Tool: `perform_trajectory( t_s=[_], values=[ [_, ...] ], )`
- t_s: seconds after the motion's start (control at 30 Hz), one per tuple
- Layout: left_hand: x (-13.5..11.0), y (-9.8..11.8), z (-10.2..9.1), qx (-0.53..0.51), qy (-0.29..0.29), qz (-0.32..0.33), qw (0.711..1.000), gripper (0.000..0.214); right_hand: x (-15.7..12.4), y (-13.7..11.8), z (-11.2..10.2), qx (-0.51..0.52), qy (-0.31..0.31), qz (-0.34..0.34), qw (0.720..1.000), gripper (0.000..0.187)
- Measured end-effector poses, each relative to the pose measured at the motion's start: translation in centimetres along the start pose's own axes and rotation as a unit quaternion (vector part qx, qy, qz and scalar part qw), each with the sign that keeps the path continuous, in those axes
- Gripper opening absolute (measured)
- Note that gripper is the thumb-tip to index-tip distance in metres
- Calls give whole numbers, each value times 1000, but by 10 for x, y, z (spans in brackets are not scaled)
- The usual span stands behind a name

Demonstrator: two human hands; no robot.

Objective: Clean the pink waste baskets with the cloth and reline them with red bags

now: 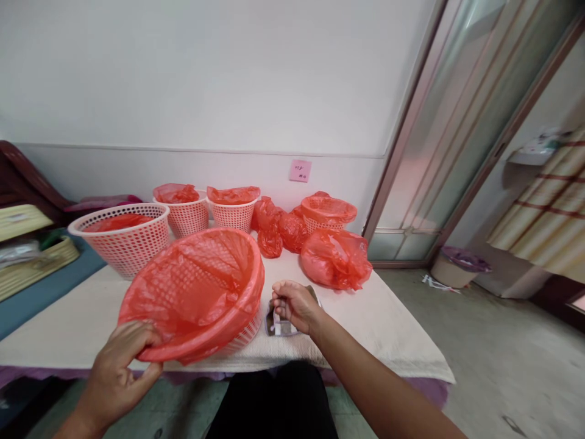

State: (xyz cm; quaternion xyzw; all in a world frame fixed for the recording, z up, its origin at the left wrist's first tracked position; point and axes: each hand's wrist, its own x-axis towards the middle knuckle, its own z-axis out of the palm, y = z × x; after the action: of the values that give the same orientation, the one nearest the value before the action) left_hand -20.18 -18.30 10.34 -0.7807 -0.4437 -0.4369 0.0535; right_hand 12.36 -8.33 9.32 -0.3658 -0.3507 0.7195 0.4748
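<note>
My left hand [121, 366] grips the near rim of a tilted white basket lined with a red plastic bag [196, 289], its mouth turned toward me at the table's front edge. My right hand [292, 305] lies just right of that basket, fingers curled on a small clear packet with dark contents [278, 326] that rests on the table.
Several more red-lined white baskets [123, 235] stand along the back of the cloth-covered table [393, 329], with loose red bags [336, 259] beside them. A wall with a pink note [300, 171] is behind, a glass door at right, and yellow trays [31, 256] at left.
</note>
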Motion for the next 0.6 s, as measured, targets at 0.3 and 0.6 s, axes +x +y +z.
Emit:
perform_trajectory(
  t_s=[0.3,0.6],
  values=[
    [2,1,0,5,-21,-6,1000,3,-31,-33,31,-244,56,-270,930,8],
    [22,2,6,54,-66,78,993,5,-62,-65,48,-678,-190,-326,631,40]
  ],
)
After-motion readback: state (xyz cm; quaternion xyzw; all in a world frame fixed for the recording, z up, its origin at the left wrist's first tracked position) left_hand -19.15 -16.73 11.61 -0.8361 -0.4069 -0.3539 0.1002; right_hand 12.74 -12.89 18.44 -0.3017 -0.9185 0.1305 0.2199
